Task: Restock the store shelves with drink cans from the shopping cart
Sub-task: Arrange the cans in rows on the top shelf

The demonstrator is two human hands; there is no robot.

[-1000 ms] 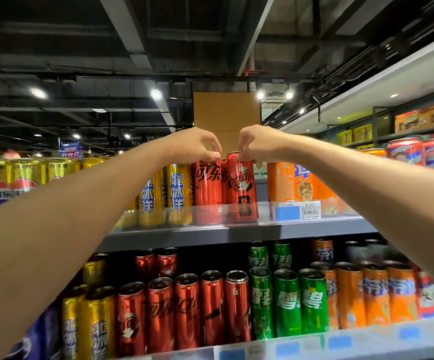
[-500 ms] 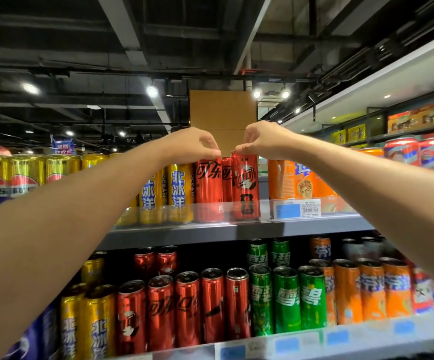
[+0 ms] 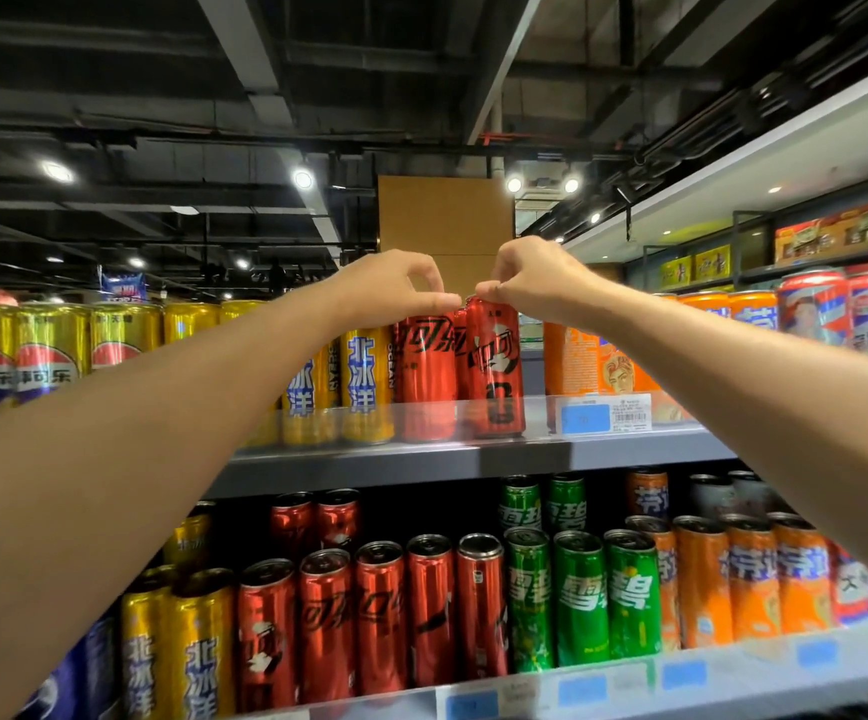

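Yellow cans with blue lettering stand just left of the two red ones on the upper shelf, and orange cans stand to the right behind a blue price tag. A clear lip along the shelf edge fronts the can bases. A brown cardboard box rises behind. On the lower shelf red, green and orange cans stand in rows. The left red can and the right red can are tall, slim and upright, touching side by side. The left hand pinches the rim of the left one; the right hand pinches the top of the right one.
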